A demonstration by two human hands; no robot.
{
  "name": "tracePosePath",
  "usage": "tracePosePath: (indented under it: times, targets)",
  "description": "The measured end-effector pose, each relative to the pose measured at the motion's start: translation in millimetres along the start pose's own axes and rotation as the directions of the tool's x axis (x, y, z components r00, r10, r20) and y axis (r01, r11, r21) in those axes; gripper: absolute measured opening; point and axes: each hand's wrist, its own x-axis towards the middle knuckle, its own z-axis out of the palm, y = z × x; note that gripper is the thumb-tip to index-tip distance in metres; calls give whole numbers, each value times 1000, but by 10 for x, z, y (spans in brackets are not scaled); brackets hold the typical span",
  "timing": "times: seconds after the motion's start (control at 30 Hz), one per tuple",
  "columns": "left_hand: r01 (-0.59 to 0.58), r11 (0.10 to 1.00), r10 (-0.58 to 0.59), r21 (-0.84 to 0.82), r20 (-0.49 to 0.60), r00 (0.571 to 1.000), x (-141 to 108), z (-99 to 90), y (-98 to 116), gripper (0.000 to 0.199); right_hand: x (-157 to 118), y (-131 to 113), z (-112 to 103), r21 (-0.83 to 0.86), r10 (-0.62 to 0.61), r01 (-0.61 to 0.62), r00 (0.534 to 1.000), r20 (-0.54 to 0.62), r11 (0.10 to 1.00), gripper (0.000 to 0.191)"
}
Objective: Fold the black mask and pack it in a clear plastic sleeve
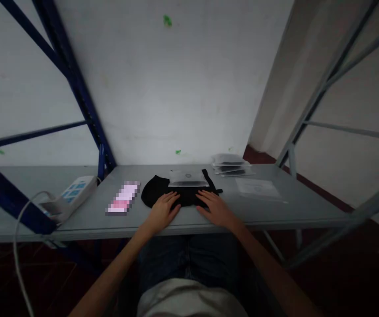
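A black cloth item [156, 191] lies flat on the grey tabletop, with a strap sticking out at its right end. On its far edge rests a translucent plastic bag [188, 177] with a small round mark. My left hand [164, 212] lies with spread fingers on the near edge of the cloth, left of its middle. Flat on the near right part of the cloth is my right hand [216, 209], its fingers also apart. Neither hand grips anything.
Several filled bags are stacked [231, 164] at the back right. In front of them lies a flat clear bag [258, 188]. A pixelated phone-like object [123, 198] is left of the cloth. A white power strip [77, 193] with a cable sits by the blue shelf post [73, 83].
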Motion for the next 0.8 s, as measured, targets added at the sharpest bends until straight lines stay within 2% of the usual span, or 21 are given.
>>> tracePosePath:
  times: [0.4,0.53,0.6,0.67,0.8]
  targets:
    - [-1,1000,1,-6,-3,1000,8,-33,31,45,25,-88,-65,-25,57,-59,997,-50,998,41]
    - [-3,1000,3,6,3,1000,10,-46,44,43,227,-89,-133,-48,94,-102,985,-145,994,34]
    - [-7,1000,7,10,5,1000,11,-43,45,42,429,-70,-151,-64,74,-87,980,-185,994,40]
    - [-13,1000,13,6,-1,1000,12,-43,46,41,673,-44,-146,-111,21,-36,990,-138,993,52]
    - [-14,1000,14,0,-5,1000,15,-52,53,41,1143,41,-91,-207,-46,71,991,124,976,67]
